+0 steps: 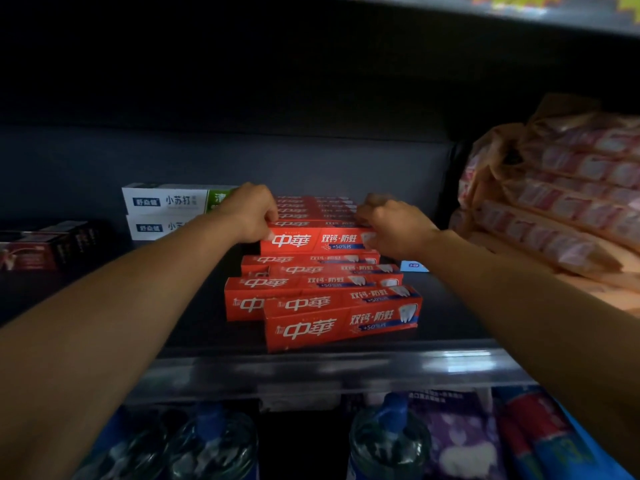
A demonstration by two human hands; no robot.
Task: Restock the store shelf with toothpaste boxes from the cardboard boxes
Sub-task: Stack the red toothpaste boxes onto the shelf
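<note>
Both arms are reaching forward over the shelf [311,344]; the left hand [251,213] is curling its fingers round the left end of a block of red toothpaste boxes [313,233] at the back, the right hand [391,228] gripping its right end; more red boxes [332,317] are lying in front, slightly askew.

Printed cardboard with a slight sheen is seen on the red toothpaste boxes [322,299]. To their left, white toothpaste boxes [166,211] of smooth card are stacked. Matt dark metal forms the shelf [194,327]; its glossy plastic price rail [311,372] reflects light. Crinkled glossy plastic wrap covers the pink packs [568,202] at right.
</note>
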